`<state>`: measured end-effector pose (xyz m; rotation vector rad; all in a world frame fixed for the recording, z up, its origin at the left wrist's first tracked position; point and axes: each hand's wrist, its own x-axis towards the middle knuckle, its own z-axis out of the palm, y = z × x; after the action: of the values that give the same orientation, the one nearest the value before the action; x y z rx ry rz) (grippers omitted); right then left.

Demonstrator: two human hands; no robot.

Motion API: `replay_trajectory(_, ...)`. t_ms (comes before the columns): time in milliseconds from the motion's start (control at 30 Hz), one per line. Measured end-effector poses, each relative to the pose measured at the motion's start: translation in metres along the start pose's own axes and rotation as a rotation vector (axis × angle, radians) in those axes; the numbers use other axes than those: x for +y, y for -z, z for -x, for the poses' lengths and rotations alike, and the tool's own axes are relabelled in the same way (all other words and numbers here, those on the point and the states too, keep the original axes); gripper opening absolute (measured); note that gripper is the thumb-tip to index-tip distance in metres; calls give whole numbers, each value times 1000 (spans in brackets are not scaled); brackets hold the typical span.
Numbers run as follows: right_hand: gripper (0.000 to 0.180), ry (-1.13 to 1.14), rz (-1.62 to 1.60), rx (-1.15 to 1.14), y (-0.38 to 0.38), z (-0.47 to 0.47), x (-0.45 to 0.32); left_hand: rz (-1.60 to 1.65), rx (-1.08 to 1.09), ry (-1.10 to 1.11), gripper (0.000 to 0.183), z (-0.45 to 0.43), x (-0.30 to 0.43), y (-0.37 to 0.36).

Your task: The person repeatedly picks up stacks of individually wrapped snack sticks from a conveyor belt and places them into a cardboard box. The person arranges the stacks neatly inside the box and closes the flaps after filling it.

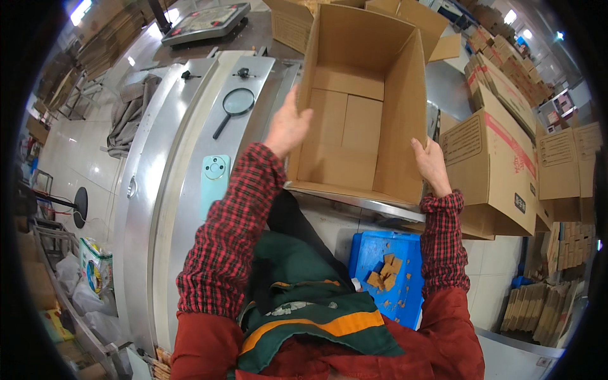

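An opened cardboard box (363,118) stands before me on a metal table, its bare inside facing up. My left hand (289,124) is at its left wall, the thumb by the rim and the other fingers partly hidden. At the near right corner, my right hand (431,164) grips the right wall, thumb on the rim and fingers behind it. Left of the box, a magnifying glass (238,102) with a black handle and a light green phone (215,178) lie on the metal frame of a conveyor.
Printed cartons (508,166) stand close on the right. A blue crate (389,304) with brown pieces sits low beside my legs. A platform scale (206,23) is at the back left. The conveyor's pale belt (166,209) runs along my left.
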<state>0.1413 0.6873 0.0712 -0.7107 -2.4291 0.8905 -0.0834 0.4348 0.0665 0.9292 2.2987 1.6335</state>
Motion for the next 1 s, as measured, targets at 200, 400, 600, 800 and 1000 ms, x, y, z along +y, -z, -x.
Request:
replay_trajectory(200, 38, -252, -671, -146, 26, 12, 90, 582, -293, 237, 40, -1, -48, 56)
replay_trajectory(400, 66, -623, -547, 137, -81, 37, 182, 405, -23, 238, 38, -2, -96, 39)
replay_trajectory(600, 68, -439, -164, -15, -120, 23, 208, -98, 174, 65, 53, 5, -102, 34)
replay_trajectory(800, 50, 28, 1036, 69, -29, 1, 111, -773, 276, -85, 67, 31, -79, 24)
replay_trajectory(1000, 58, 647, 110, -718, -64, -7, -75, -1065, 140, -192, 92, 37, -73, -6)
